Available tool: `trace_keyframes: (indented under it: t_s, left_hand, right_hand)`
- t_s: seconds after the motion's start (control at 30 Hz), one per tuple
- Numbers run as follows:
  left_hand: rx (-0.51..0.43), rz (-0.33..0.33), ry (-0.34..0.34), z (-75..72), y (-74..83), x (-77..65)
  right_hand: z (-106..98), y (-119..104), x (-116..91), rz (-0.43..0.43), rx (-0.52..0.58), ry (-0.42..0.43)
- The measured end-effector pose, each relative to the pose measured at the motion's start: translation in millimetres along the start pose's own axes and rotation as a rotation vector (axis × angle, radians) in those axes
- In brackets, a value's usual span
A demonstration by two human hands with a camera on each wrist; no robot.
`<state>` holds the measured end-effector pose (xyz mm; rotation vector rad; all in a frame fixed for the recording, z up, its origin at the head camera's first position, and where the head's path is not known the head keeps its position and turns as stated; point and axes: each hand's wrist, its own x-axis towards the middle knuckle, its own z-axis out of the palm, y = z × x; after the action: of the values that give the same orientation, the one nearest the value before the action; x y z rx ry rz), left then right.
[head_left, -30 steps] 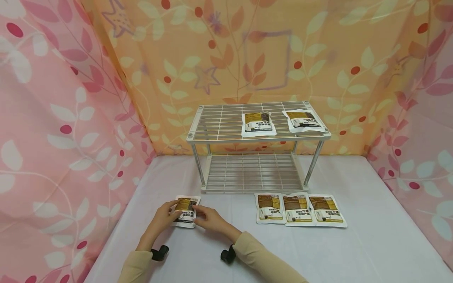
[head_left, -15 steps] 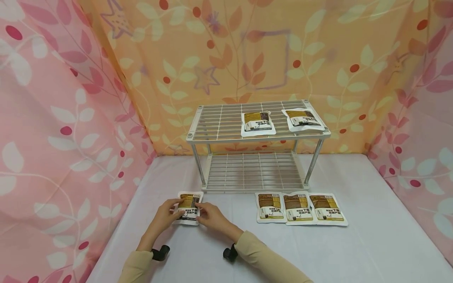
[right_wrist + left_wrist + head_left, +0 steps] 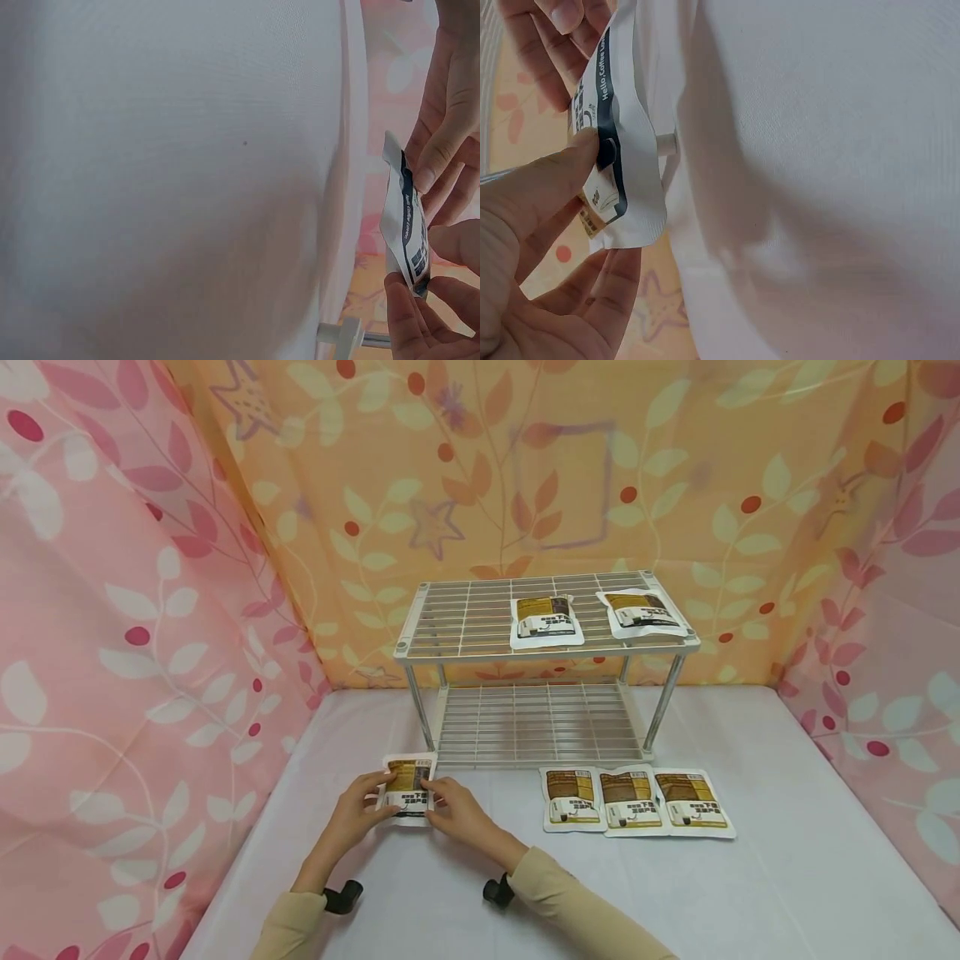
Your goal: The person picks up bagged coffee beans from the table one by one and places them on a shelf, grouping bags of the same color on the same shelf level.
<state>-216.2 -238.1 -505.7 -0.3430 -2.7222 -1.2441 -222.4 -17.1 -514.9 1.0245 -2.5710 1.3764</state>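
Observation:
A white coffee pouch point(image 3: 409, 777) with a brown and yellow label is held between both hands, just in front of the rack's left corner. My left hand point(image 3: 354, 812) pinches its left edge, thumb on the printed face and other fingers partly hidden behind. On the opposite edge, my right hand point(image 3: 463, 820) grips it between thumb and fingers. The left wrist view shows the pouch point(image 3: 639, 176) tilted and raised off the cloth, with a shadow below. Both hands also appear around the pouch point(image 3: 396, 214) in the right wrist view.
A white two-tier wire rack point(image 3: 480, 654) stands at the back. On its top tier lie a pouch point(image 3: 546, 625) and another pouch point(image 3: 645, 615). To the right, three similar pouches lie in a row, the middle pouch point(image 3: 632, 802) touching its neighbours. Floral curtains surround the white-covered table point(image 3: 600, 893).
Both hands have moved the pouch forward and slightly right, toward the rack, and it now looks lifted. The right hand's grip has shifted a little along the edge. The other pouches have not moved.

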Motion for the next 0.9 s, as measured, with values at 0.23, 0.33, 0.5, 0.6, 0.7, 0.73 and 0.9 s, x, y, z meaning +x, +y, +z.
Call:
trace_keyframes:
  t_s: [0.23,0.33,0.5,0.6,0.7,0.73,0.9]
  left_hand:
    - [-0.029,0.087,0.028,4.2,6.8,3.4]
    - [-0.028,0.12,0.046,6.7,11.1,5.2]
    - [-0.014,0.138,0.074,10.4,21.2,7.0]
    - [-0.001,0.155,0.095,13.6,24.2,9.2]
    - [-0.001,0.181,0.119,16.4,26.5,11.9]
    - [-0.001,0.19,0.127,17.4,27.3,12.8]
    - [-0.004,0.228,0.165,22.3,33.1,16.2]
  right_hand:
    - [-10,2,-1,-0.051,-0.024,0.046]
    - [-14,3,-2,-0.051,-0.025,0.062]
    - [-19,6,-3,-0.055,-0.05,0.079]
    - [-23,7,-3,-0.051,-0.06,0.089]
    - [-27,6,-4,-0.048,-0.076,0.107]
    - [-28,6,-5,-0.049,-0.081,0.115]
    - [-34,6,-7,-0.068,-0.104,0.156]
